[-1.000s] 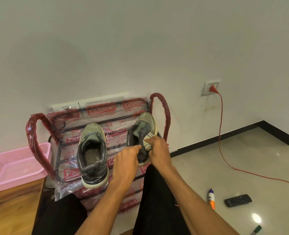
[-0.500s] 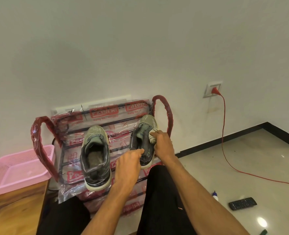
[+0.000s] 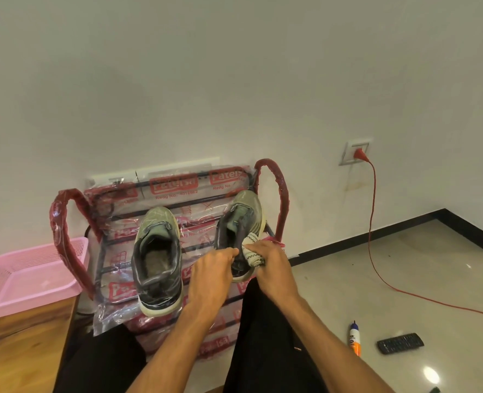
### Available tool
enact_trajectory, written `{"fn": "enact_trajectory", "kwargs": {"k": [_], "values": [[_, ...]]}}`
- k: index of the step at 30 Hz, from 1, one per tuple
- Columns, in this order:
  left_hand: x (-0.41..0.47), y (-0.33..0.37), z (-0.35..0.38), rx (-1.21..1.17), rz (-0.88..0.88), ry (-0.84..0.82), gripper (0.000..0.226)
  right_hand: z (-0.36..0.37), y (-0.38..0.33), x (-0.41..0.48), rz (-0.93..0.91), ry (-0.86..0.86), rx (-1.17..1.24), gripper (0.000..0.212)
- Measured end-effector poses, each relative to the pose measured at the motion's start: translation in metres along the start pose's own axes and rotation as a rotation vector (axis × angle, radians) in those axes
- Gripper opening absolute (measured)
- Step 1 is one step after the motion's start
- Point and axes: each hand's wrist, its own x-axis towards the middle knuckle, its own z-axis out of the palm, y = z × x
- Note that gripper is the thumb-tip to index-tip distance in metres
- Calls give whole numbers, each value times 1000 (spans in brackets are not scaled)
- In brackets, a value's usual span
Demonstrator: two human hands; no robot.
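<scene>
Gripping a rolled sock (image 3: 251,248) in our right hand (image 3: 271,268), we hold it at the mouth of the shoe (image 3: 240,219) that lies on the rack (image 3: 274,188) at its right end, toe toward the wall. Our left hand (image 3: 209,276) pinches that shoe's collar, fingers curled on the rim. The sock touches the shoe's right rim; how far inside it reaches we cannot tell. The other shoe (image 3: 156,256) lies on the rack left of its middle, apart from both hands. The rack, wrapped in printed plastic, stands against the wall. A pink basket (image 3: 22,282) sits just left of the rack. A glue bottle (image 3: 355,338) and a remote (image 3: 400,343) lie on the floor to the rack's right, near each other.
</scene>
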Motion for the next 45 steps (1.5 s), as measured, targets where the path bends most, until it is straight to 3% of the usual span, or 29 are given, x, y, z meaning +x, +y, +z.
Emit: {"fn": "enact_trajectory", "kwargs": {"k": [5, 11, 18, 23, 28, 33, 36, 41, 45], "values": [[-1, 2, -3, 17, 17, -9, 29, 3, -10, 19, 27, 49, -86, 44], [0, -2, -1, 15, 19, -9, 29, 2, -11, -2, 36, 46, 92, 44], [6, -10, 0, -22, 26, -48, 31, -2, -15, 28, 14, 35, -123, 45], [8, -13, 2, -32, 13, -37, 31, -6, -20, 7, -15, -15, -10, 39], [15, -11, 2, -94, -22, -102, 29, -8, -16, -10, 69, 43, 14, 51], [31, -18, -10, -226, -21, -264, 58, -10, -26, -16, 151, 90, 84, 52], [36, -22, -11, -224, -10, -316, 60, -14, -29, -24, 171, 124, 150, 53], [32, -18, -7, -231, -9, -251, 50, -20, -39, -26, 111, 148, 201, 51], [25, -8, 0, -269, 23, -187, 50, -20, -37, -20, -58, 109, 47, 46]]}}
